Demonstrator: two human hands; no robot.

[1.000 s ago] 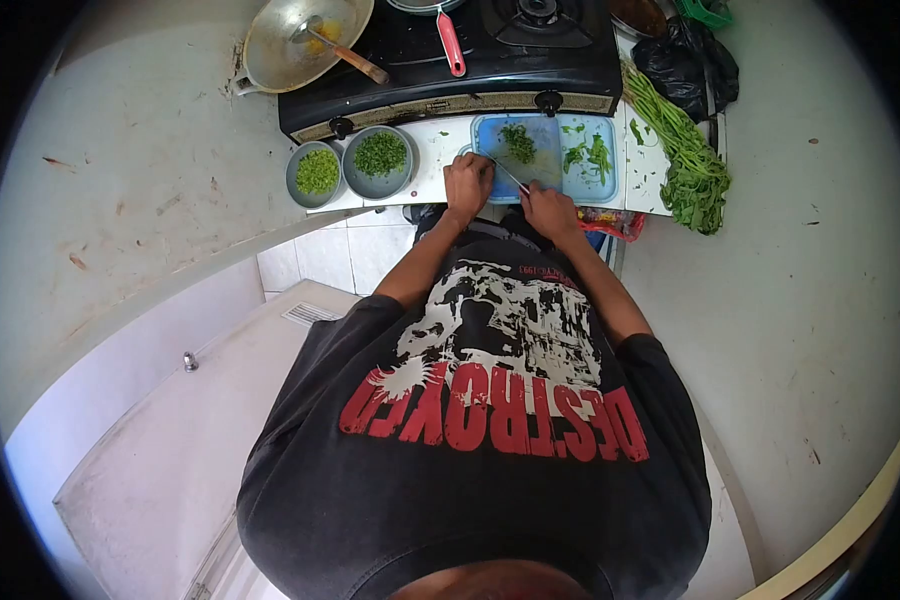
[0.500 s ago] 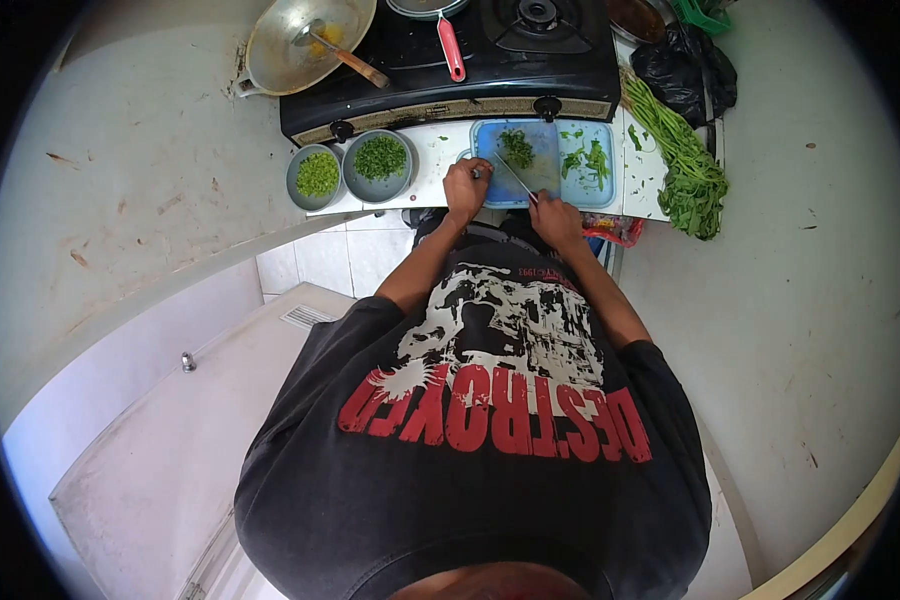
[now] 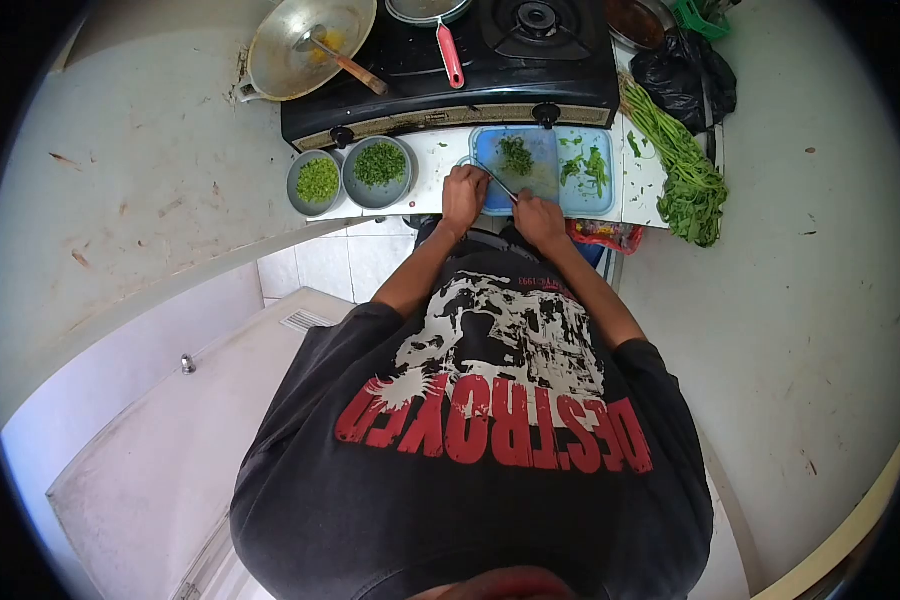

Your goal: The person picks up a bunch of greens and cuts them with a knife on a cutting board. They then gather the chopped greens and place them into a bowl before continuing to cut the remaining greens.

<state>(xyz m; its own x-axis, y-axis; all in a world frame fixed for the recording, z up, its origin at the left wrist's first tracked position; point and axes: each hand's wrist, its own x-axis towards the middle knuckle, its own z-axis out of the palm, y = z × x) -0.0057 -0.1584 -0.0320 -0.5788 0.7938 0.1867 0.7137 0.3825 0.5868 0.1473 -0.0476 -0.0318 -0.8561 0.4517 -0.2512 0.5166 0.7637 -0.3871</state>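
My right hand is closed around the handle of a knife, whose blade slants up and left over the left part of a blue cutting board. Close beside the blade, at the board's left edge, my left hand has its fingers curled together; whatever they may hold is hidden. A small heap of chopped greens lies on the board above the knife. The board rests on a light-blue tray, where loose green leaves lie to the right.
Left of the board stand two grey bowls of chopped greens, one lighter and one darker. A bunch of leafy stalks lies at right, near a black plastic bag. Behind is a stove with a wok and red-handled pan.
My right hand and the knife have moved left, bringing the blade close to my left hand. The left hand's fingers have turned over and curled further. The chopped heap looks the same.
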